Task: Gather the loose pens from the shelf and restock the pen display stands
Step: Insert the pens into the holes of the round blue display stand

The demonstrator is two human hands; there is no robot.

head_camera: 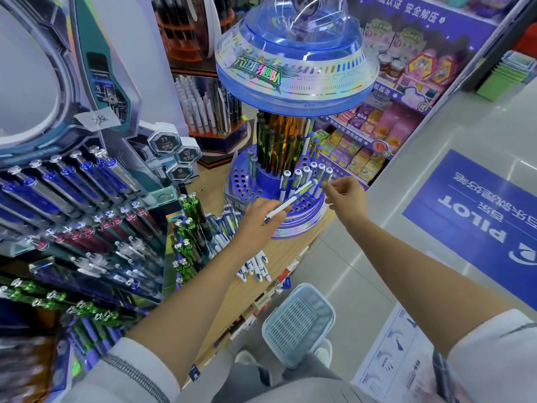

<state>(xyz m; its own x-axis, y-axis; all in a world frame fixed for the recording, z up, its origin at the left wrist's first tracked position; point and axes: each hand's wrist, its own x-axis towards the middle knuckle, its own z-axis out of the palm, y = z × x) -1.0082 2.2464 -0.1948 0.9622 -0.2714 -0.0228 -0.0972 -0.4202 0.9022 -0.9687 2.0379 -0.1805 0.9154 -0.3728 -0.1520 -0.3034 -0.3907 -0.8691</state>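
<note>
Left fingers (270, 203) pinch slim white pen (295, 198) over round perforated stand (247, 184).

Round blue pen stand (302, 212): moulded plastic, satin, with an iridescent foil band at the foot. Translucent blue dome top (296, 50): glossy clear plastic, holographic foil rim. White-and-blue pen (293, 199): smooth, shiny plastic. Pale wood-grain shelf top (290, 251): matt, laminate look. Light-blue perforated basket (299, 324): matt plastic. Grey floor tiles (406, 234): polished, reflective. White sleeve (139, 370): ribbed knit cloth.

PILOT reads upside down on the blue floor sticker (476, 228), 安全解压 on the purple header (406, 13).
</note>
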